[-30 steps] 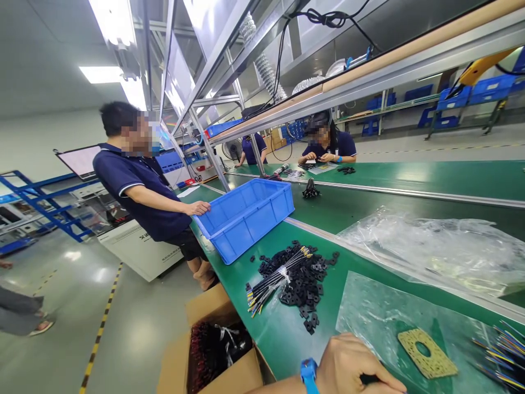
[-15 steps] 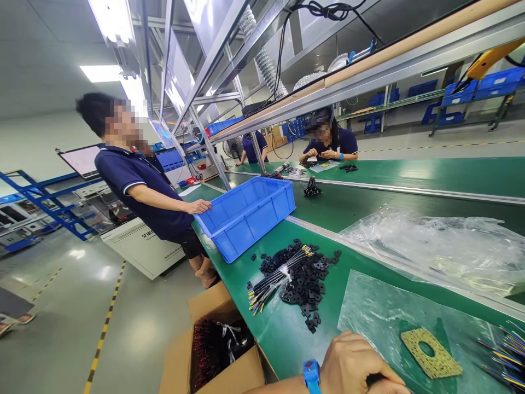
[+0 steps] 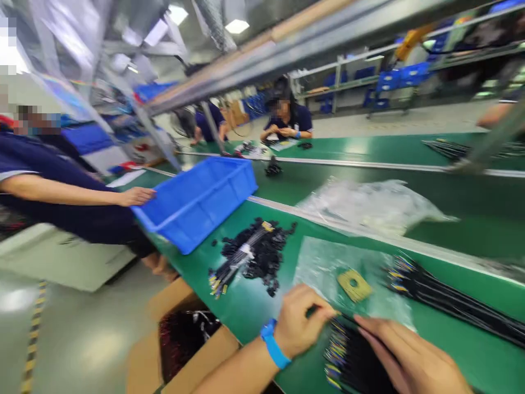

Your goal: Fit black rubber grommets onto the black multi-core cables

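Observation:
My left hand (image 3: 302, 320), with a blue band (image 3: 274, 343) on its wrist, pinches the end of a thin black cable (image 3: 346, 317). My right hand (image 3: 414, 353) grips the same cable a little to the right, fingers stretched and pressed together. Below both hands lies a bundle of black cables (image 3: 361, 358) with yellow, blue and white ends; the right hand partly covers it. A yellow sponge (image 3: 354, 285) with a round hole rests on a clear plastic sheet (image 3: 315, 260) just beyond. Motion blur softens the fingertips.
Another cable bundle (image 3: 459, 295) lies at right. Ahead-left are a heap of small black parts (image 3: 266, 257), a tied wire bundle (image 3: 233, 260) and a blue bin (image 3: 197, 208), with a co-worker's hand (image 3: 137, 196) on its rim. A cardboard box (image 3: 200, 361) stands below the table edge.
The view has swung to the right and down. My right hand and the cable bundle beneath have come into sight. The co-worker's hand remains on the bin.

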`<state>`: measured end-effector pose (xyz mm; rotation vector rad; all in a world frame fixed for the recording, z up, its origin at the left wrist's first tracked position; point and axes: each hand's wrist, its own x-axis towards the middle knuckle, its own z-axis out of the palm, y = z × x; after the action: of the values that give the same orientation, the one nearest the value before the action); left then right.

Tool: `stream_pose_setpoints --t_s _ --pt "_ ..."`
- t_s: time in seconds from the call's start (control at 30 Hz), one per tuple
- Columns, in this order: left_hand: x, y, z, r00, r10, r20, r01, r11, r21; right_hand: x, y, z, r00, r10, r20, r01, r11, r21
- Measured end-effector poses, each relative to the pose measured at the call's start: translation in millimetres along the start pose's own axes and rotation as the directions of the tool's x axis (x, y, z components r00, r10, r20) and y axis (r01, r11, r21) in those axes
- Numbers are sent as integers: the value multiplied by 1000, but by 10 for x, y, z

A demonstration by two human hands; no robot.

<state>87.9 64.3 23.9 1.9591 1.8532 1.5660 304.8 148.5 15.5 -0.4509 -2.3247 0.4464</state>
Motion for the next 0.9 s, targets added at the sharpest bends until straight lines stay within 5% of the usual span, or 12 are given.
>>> stream_pose_setpoints --t_s 0.17,0.5,0.9 --pt "88 -172 -142 992 -118 -54 112 988 -103 252 -167 -171 996 90 -15 -91 994 -63" --pt "77 -158 -87 989 140 56 -128 977 -172 241 -210 -123 993 110 31 -109 994 -23" --pt "115 -171 -119 969 174 173 -133 965 -224 232 -141 -132 990 84 113 -80 996 -44"
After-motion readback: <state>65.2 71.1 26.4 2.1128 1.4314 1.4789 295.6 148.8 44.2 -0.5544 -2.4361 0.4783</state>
